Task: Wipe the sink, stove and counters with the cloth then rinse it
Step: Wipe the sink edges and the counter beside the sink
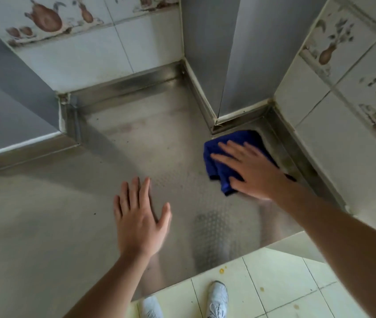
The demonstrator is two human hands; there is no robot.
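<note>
The blue cloth [233,152] lies bunched on the steel tabletop [150,143] at about 2 o'clock from the middle of the view, tucked into the recess where a grey column [246,53] meets the tiled wall [334,143]. The right hand [251,171] presses flat on it, fingers straight and spread, so its grip is apart, bearing down and not clamped on anything. The left hand [140,216], at about 6 o'clock, rests flat on the bare steel with fingers straight, its grip also apart and holding nothing. The likeliest slip from here is the cloth folding under the palm: it is already crumpled, with a loose corner sticking out toward 7 o'clock, and a push into the tight corner could roll it up so the hand skids onto bare metal. The dark grime along the raised lip at 3 o'clock sits in a narrow channel that a flat palm may pass over without reaching. The left hand is braced on a surface that looks slick, and could slide if weight shifts onto it. The far edge of the cloth is hidden under the right hand, both hands are motion-blurred, and no sink or stove is in view. White shoes [216,297] show on the floor at 6 o'clock.
</note>
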